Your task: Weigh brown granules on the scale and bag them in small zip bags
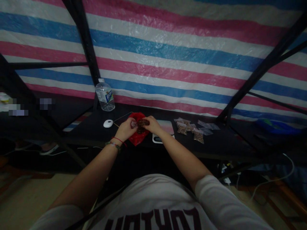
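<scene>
A red plastic bag (137, 140) lies open on the black table, with dark reddish-brown pieces (141, 129) at its mouth. Over its left side, my left hand (126, 129) is closed on a small clear plastic bag (133, 124). My right hand (153, 126) comes in from the other side, its fingertips pinched on some of the dark pieces. Their exact kind is too blurred to tell. Just beneath my right wrist sits a white digital scale (157, 139), partly covered by the arm, with a pale pinkish surface (166, 126) behind it.
Several small zip bags of brown bits (182, 127) lie right of the scale, beside flat clear bags (208, 126). A white rounded object (108, 123) and a large clear bottle (105, 97) stand left. Black metal posts (85, 38) frame the table before a striped sheet (163, 67).
</scene>
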Demonstrator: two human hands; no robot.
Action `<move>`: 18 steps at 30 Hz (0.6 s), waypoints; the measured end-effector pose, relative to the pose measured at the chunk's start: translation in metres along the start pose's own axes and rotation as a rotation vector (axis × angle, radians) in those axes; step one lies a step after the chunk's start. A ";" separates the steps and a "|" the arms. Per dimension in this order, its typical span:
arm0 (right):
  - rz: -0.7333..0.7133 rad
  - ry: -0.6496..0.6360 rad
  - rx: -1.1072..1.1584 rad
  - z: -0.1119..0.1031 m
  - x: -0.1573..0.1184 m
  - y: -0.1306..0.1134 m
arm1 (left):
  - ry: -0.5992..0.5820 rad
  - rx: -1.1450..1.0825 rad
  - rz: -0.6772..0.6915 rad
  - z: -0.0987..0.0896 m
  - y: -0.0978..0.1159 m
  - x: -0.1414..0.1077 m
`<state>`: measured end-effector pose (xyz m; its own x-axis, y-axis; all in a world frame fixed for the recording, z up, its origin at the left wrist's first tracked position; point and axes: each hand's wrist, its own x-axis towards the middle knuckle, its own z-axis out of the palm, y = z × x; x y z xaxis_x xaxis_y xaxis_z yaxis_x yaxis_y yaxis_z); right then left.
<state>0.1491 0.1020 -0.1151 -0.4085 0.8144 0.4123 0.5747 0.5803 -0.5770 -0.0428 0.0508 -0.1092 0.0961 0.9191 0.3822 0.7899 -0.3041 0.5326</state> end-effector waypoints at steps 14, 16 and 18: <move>0.032 -0.042 0.024 0.001 0.002 -0.001 | 0.008 0.007 -0.012 0.006 -0.005 0.002; 0.038 -0.032 0.091 0.000 0.002 -0.002 | 0.008 0.006 -0.004 0.006 -0.004 0.001; 0.037 -0.037 0.176 0.000 0.001 -0.003 | 0.010 -0.001 0.006 0.006 -0.002 0.000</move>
<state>0.1467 0.1013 -0.1126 -0.4170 0.8326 0.3646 0.4580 0.5390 -0.7069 -0.0407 0.0527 -0.1148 0.0952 0.9145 0.3931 0.7885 -0.3103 0.5311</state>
